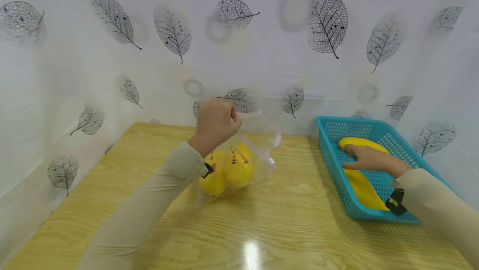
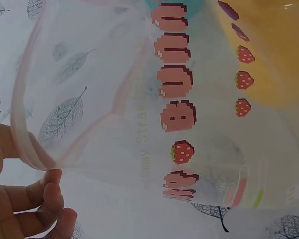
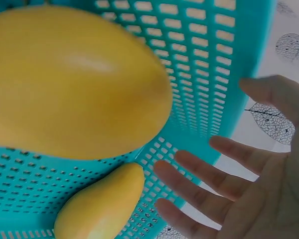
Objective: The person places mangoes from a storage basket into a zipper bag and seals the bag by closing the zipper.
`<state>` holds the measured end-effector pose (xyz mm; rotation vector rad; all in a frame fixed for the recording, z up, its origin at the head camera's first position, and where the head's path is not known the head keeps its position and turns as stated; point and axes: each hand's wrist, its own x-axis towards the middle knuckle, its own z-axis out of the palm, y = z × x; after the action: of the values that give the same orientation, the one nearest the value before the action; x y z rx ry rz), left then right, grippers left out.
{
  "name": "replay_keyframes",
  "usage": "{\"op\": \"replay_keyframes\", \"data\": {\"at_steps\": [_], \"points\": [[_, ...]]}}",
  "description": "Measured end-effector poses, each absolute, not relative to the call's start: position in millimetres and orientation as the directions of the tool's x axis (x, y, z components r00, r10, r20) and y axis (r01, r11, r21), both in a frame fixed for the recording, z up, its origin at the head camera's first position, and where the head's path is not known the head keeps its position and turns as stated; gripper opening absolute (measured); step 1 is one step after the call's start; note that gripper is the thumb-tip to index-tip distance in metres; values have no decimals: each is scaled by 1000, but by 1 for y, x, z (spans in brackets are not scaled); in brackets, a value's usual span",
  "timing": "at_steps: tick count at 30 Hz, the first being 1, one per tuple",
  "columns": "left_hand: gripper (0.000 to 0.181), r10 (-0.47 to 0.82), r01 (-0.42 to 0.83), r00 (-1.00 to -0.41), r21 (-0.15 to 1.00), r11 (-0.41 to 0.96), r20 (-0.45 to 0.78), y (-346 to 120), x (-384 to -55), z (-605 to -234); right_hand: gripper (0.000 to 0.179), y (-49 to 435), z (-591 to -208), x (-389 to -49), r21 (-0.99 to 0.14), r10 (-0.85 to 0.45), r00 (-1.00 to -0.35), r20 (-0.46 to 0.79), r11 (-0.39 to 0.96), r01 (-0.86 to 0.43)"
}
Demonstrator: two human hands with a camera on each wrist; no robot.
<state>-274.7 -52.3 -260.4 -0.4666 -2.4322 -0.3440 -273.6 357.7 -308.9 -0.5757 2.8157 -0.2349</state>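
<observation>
Two yellow fruits (image 1: 238, 173) sat in clear bag (image 1: 262, 173) on bench (image 1: 299, 203) — left hand (image 1: 215, 125) pinched edge, likely to prop mouth up. Right hand (image 1: 368, 159), fingers wide, held nothing above loose fruits (image 1: 362, 189) in teal basket (image 1: 334, 174) — spread perhaps to suit their girth.

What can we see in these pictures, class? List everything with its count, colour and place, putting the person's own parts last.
Bag: one, clear with pink trim and prints, around the table's middle
Fruits in the bag: at least two, yellow, side by side
Basket: one, teal, right side of the table
Fruits in the basket: two, yellow, one farther back
Table: one, yellowish wood grain, beneath bag and basket
Sheet: white, dark leaf prints, behind the table
Sleeves: two, beige, on the forearms
Wristbands: two, mostly black, near the cuffs
Left hand: one, pinching the bag's edge
Right hand: one, at the basket, gripping nothing
</observation>
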Motion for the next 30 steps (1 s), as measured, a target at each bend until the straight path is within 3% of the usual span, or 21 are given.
{"op": "replay_keyframes", "data": {"at_steps": [30], "points": [[12, 320, 421, -745, 40, 906, 585, -46, -270, -257, 74, 372, -314, -270, -176, -374, -837, -400, 927, -331]]}}
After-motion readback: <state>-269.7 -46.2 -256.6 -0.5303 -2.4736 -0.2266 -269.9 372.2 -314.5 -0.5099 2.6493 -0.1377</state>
